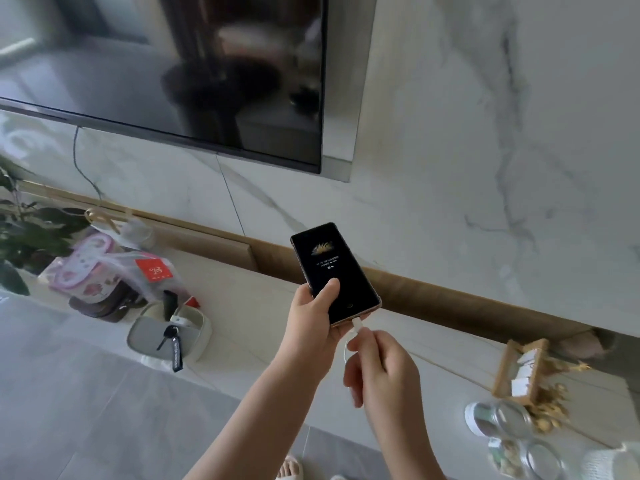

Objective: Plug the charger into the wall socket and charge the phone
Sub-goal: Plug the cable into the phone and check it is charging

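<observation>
In the head view, the phone [335, 274] is held in the air above the pale cabinet top [249, 306], below the lower right corner of the television [173, 71]. The left hand [311, 317] is closed around the lower part of the phone, with the thumb lying on the lit screen. The right hand [377, 368] is closed in a pinch on the white cable plug [357, 325], which stands at the bottom edge of the phone; I cannot tell if it is pushed in fully. The thin white cable [306, 441] falls down from the phone toward the floor. The charger and the wall socket are not visible, so I cannot say if that end is connected. I think the main risks are these: the plug may sit only half inside and slip out when the phone is put down; the hanging cable may catch and pull the phone; and the thumb on the screen may press something by mistake.
</observation>
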A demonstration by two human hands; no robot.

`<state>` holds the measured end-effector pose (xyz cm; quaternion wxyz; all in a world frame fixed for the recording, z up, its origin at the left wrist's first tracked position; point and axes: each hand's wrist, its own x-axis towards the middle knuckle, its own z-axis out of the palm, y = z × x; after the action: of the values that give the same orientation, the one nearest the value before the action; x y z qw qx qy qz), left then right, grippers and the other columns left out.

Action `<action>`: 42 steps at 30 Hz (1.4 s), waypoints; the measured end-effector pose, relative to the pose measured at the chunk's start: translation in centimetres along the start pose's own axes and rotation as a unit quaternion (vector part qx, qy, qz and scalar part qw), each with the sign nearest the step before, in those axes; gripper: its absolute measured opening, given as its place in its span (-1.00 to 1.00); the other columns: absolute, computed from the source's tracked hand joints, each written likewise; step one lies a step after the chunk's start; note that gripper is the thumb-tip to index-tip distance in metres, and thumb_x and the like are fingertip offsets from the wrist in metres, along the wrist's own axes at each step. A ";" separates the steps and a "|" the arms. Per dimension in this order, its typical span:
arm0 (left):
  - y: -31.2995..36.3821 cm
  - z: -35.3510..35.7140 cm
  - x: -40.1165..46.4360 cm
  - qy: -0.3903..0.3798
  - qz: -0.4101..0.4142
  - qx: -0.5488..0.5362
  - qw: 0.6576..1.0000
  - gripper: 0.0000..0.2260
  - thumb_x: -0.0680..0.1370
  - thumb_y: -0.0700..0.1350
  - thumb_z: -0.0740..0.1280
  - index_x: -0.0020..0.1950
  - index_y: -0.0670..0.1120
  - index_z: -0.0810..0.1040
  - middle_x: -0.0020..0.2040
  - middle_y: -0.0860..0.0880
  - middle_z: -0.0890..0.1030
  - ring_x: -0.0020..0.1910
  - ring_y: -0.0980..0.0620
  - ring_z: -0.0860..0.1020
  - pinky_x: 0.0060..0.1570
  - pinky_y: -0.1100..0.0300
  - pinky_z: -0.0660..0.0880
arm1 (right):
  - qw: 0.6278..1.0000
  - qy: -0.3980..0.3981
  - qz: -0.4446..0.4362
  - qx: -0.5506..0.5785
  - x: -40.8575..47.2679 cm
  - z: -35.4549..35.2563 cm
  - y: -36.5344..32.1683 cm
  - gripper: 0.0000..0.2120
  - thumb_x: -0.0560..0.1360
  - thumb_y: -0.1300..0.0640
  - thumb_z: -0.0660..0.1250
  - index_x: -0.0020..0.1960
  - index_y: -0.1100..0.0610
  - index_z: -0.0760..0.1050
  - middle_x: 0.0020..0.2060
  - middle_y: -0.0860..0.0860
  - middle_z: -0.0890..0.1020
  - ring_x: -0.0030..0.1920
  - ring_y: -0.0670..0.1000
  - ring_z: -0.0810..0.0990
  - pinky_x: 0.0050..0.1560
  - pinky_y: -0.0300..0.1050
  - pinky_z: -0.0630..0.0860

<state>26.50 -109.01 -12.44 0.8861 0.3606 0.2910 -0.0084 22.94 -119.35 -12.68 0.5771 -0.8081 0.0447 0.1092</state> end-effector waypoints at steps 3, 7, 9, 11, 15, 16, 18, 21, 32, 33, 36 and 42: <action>0.6 0.3 -1.2 -0.003 0.019 0.024 1.000 -0.77 0.58 -0.18 0.25 0.22 -0.17 0.41 0.12 -0.24 0.62 -0.03 -0.20 0.67 -0.27 0.12 0.64 | 1.000 -0.002 -0.006 0.022 -0.8 0.0 -1.1 -0.70 0.58 0.09 0.14 -0.29 0.07 0.47 -0.63 -0.07 0.52 -0.64 -0.12 0.44 -0.59 -0.40 0.37; 1.6 0.6 -2.4 -0.013 0.039 0.057 0.998 -0.76 0.57 -0.16 0.27 0.24 -0.11 0.41 0.11 -0.20 0.63 -0.06 -0.13 0.69 -0.25 0.14 0.63 | 0.999 -0.019 -0.016 0.035 -1.4 -0.3 -2.0 -0.69 0.59 0.09 0.13 -0.29 0.11 0.44 -0.62 -0.03 0.52 -0.66 -0.13 0.39 -0.60 -0.37 0.34; 2.0 0.7 -2.8 -0.017 0.049 0.079 0.995 -0.73 0.56 -0.13 0.30 0.25 -0.08 0.40 0.12 -0.19 0.62 -0.07 -0.11 0.70 -0.23 0.13 0.63 | 0.999 -0.030 -0.014 0.042 -1.4 -0.4 -2.3 -0.70 0.59 0.09 0.13 -0.27 0.13 0.44 -0.61 -0.02 0.55 -0.65 -0.11 0.43 -0.59 -0.37 0.36; 2.4 0.9 -3.4 -0.021 0.061 0.098 0.993 -0.71 0.54 -0.11 0.32 0.25 -0.03 0.40 0.11 -0.15 0.63 -0.08 -0.07 0.70 -0.21 0.12 0.63 | 0.998 -0.045 -0.013 0.042 -1.4 -0.7 -2.7 -0.72 0.58 0.09 0.14 -0.27 0.12 0.45 -0.58 -0.13 0.59 -0.57 -0.12 0.55 -0.55 -0.43 0.41; 3.0 1.3 -4.7 -0.059 0.080 0.099 0.990 -0.81 0.54 -0.15 0.32 0.14 -0.01 0.50 -0.05 -0.06 0.72 -0.08 -0.05 0.70 -0.26 0.15 0.62 | 0.997 -0.052 -0.032 0.056 -1.4 -2.4 -2.3 -0.78 0.55 0.09 0.19 -0.16 0.13 0.56 -0.34 -0.04 0.68 -0.25 0.01 0.64 -0.22 -0.28 0.54; 3.2 1.3 -5.0 -0.068 0.083 0.102 0.989 -0.83 0.53 -0.15 0.32 0.11 0.00 0.53 -0.05 -0.06 0.72 -0.07 -0.05 0.70 -0.26 0.16 0.62 | 0.996 -0.047 -0.021 0.077 -0.7 -2.8 -2.4 -0.79 0.55 0.08 0.20 -0.09 0.15 0.56 -0.25 -0.01 0.66 -0.16 0.02 0.62 -0.11 -0.18 0.53; 3.4 1.2 -5.3 -0.085 0.087 0.118 0.986 -0.85 0.52 -0.12 0.32 0.07 0.03 0.57 0.00 -0.07 0.71 -0.02 -0.05 0.68 -0.21 0.15 0.60 | 0.992 -0.054 -0.003 0.113 0.4 -3.7 -2.9 -0.82 0.57 0.07 0.19 -0.01 0.11 0.52 -0.14 0.00 0.60 -0.10 -0.02 0.58 -0.02 -0.12 0.50; 3.7 1.5 -5.6 -0.124 0.080 0.122 0.981 -0.76 0.47 0.08 0.35 0.08 0.03 0.60 0.05 -0.06 0.70 0.05 -0.03 0.66 -0.09 0.10 0.60 | 0.982 -0.047 -0.018 0.184 1.3 -3.7 -4.5 -0.88 0.55 0.04 0.23 0.03 -0.01 0.51 -0.08 -0.15 0.62 -0.08 -0.20 0.59 -0.03 -0.25 0.47; 4.4 2.3 -5.7 -0.116 0.089 0.092 0.985 -0.76 0.52 -0.03 0.25 -0.13 -0.16 0.62 -0.20 -0.17 0.62 -0.23 -0.14 0.57 -0.04 0.02 0.43 | 0.958 0.012 -0.096 0.270 -0.1 -3.1 -7.3 -0.76 0.54 0.10 0.25 -0.01 -0.19 0.62 -0.07 -0.18 0.72 -0.03 -0.13 0.69 -0.25 -0.38 0.56; 4.5 2.1 -5.8 -0.115 0.090 0.102 0.984 -0.73 0.52 -0.03 0.25 -0.07 -0.19 0.64 -0.13 -0.19 0.66 -0.16 -0.14 0.61 0.01 0.02 0.45 | 0.957 0.008 -0.097 0.274 -0.2 -3.2 -7.4 -0.76 0.53 0.09 0.25 -0.01 -0.20 0.62 -0.07 -0.18 0.72 -0.03 -0.13 0.69 -0.23 -0.35 0.58; 4.8 1.9 -5.8 -0.127 0.091 0.100 0.983 -0.70 0.52 -0.05 0.23 0.02 -0.21 0.66 -0.03 -0.20 0.70 -0.06 -0.13 0.66 0.01 0.05 0.53 | 0.952 0.000 -0.092 0.291 -0.4 -3.3 -7.4 -0.81 0.46 0.01 0.29 0.00 -0.20 0.62 -0.03 -0.14 0.72 0.02 -0.10 0.68 -0.07 -0.16 0.57; 5.3 1.8 -6.1 -0.199 0.084 0.102 0.971 -0.66 0.55 -0.04 0.13 -0.06 -0.20 0.63 -0.16 -0.19 0.63 -0.15 -0.11 0.59 -0.04 0.06 0.49 | 0.932 -0.026 -0.101 0.346 -0.7 -3.7 -7.4 -0.69 0.36 0.01 0.34 0.10 -0.05 0.61 0.05 -0.02 0.70 0.11 -0.02 0.65 0.14 -0.07 0.59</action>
<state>23.53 -107.47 -4.82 0.8823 0.4633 0.0753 -0.0347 24.23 -120.48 -4.53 0.8299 -0.5555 -0.0169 0.0489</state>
